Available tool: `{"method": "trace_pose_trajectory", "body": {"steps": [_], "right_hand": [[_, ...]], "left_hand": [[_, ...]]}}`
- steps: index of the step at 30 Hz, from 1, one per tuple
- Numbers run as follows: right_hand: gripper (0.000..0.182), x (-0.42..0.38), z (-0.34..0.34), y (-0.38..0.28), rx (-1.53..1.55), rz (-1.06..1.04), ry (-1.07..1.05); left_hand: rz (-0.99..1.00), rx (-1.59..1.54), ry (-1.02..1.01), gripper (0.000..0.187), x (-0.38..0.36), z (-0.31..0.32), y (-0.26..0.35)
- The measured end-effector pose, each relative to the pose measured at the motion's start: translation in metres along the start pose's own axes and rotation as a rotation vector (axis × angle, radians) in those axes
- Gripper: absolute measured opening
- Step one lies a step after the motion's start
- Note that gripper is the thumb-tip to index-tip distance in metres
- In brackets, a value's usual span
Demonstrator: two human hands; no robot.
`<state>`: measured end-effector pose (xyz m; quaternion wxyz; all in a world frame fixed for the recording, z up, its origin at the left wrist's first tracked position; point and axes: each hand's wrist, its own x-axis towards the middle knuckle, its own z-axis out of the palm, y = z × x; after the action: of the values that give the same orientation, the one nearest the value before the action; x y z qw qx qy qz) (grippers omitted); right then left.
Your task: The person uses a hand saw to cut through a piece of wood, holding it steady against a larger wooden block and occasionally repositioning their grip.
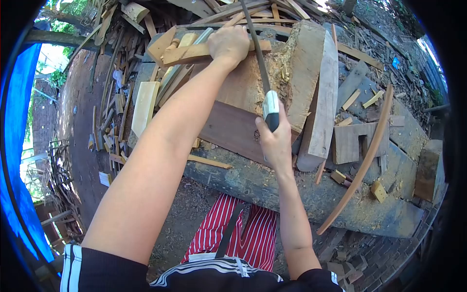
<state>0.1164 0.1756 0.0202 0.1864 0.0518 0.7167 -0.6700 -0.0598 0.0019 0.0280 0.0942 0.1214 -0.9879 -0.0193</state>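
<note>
My right hand (276, 141) is closed round the white and black handle of a handsaw (271, 104). Its long narrow blade points away from me and crosses the right end of a short wooden piece (187, 54). On that piece my left hand (228, 45) is closed, its fingers wrapped over the top and partly hidden on the far side. Beneath lies a wide wooden block (233, 85) with a rough, sawdust-strewn right side. A dark brown board (228, 129) sits nearer to me, below the saw handle.
A thick upright timber (318, 107) stands right of the saw. Farther right are a notched block (348, 143) and a long curved strip (369, 160) leaning over the workbench edge (243, 180). A pale block (145, 104) rests at left. Scrap wood (287, 12) is heaped behind.
</note>
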Motion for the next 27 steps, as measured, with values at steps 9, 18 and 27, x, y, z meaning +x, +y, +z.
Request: {"method": "trace_pose_trajectory", "body": {"steps": [9,18,27], "right_hand": [[0.061,0.002,0.024,0.03,0.126,-0.052,0.091],[0.061,0.009,0.016,0.009,0.098,-0.059,0.077],[0.066,-0.001,-0.011,-0.02,0.094,0.027,-0.043]], "left_hand": [[-0.016,-0.033,-0.016,0.04,0.0,0.002,0.003],[0.031,-0.059,0.011,0.046,0.003,0.005,-0.003],[0.004,-0.028,-0.017,0.043,-0.014,0.003,-0.017]]}}
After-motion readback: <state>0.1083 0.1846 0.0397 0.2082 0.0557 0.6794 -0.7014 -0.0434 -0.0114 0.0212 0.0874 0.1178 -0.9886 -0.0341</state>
